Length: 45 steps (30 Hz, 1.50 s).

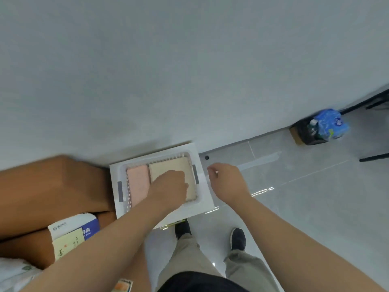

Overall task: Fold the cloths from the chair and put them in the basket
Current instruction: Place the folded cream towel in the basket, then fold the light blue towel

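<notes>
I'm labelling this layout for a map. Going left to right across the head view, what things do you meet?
Brown cardboard box → pink folded cloth → beige folded cloth → right hand → black bin.

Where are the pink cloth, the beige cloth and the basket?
pink cloth (137, 182): head view, middle of its top face.
beige cloth (168, 165): head view, its uncovered far part.
basket (120, 191): head view, grey handle beside the pink cloth.
</notes>
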Each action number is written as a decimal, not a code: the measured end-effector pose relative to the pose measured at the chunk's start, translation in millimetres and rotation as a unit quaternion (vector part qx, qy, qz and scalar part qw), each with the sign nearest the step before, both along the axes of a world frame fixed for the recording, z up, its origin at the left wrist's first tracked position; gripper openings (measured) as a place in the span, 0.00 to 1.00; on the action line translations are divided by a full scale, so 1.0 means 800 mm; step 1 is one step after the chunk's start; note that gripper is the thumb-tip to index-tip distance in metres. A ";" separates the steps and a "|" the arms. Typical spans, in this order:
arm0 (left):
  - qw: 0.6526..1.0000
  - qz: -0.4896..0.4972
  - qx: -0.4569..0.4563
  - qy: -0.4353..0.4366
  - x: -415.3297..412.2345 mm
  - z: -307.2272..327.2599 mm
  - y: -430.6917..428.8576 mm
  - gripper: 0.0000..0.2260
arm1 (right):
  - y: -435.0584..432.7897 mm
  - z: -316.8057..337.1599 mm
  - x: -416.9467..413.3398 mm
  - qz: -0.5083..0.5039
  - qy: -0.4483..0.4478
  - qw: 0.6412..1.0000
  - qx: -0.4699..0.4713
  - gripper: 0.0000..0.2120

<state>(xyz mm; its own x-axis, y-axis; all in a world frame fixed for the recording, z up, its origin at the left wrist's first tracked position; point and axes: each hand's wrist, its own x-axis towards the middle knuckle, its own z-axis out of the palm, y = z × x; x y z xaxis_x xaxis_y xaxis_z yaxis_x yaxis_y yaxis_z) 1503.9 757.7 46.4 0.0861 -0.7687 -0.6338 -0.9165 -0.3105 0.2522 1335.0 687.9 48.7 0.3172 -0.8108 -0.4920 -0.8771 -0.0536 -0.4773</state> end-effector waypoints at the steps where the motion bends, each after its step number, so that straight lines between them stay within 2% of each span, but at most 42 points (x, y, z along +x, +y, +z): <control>1: 1.000 0.002 -0.022 0.000 -0.012 0.018 -0.012 0.13 | -0.005 0.015 -0.016 -0.025 -0.021 0.999 -0.008 0.14; 4: 0.994 -0.024 -0.101 -0.021 -0.069 0.071 -0.064 0.15 | -0.032 0.066 -0.088 -0.103 -0.083 0.990 -0.040 0.13; 8: 0.985 -0.045 -0.163 -0.021 -0.179 0.137 -0.130 0.17 | -0.075 0.117 -0.212 -0.203 -0.151 0.964 -0.076 0.11; 15: 0.965 -0.016 -0.259 0.048 -0.423 0.186 -0.222 0.12 | -0.143 0.171 -0.471 -0.226 -0.141 0.954 -0.135 0.13; 25: 0.956 -0.052 -0.269 0.106 -0.764 0.207 -0.348 0.10 | -0.250 0.221 -0.791 -0.223 -0.097 0.957 -0.159 0.15; 31: 0.950 -0.083 -0.277 0.119 -0.939 0.169 -0.474 0.08 | -0.363 0.201 -0.962 -0.190 -0.045 0.967 -0.161 0.16; 36: 0.957 -0.064 -0.235 0.160 -1.101 0.138 -0.592 0.08 | -0.465 0.190 -1.128 -0.200 -0.007 0.969 -0.147 0.17; 45: 0.958 -0.099 -0.207 0.170 -1.368 0.150 -0.760 0.07 | -0.610 0.175 -1.402 -0.237 -0.013 0.965 -0.113 0.16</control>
<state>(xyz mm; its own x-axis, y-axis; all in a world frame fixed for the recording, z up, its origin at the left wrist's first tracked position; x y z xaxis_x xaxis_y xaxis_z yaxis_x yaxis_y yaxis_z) 409.7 149.5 166.1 -0.2451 -0.9403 -0.2361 -0.7896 0.0523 0.6114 213.7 199.7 188.4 -0.1062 -0.9534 -0.2824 -0.8165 0.2457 -0.5225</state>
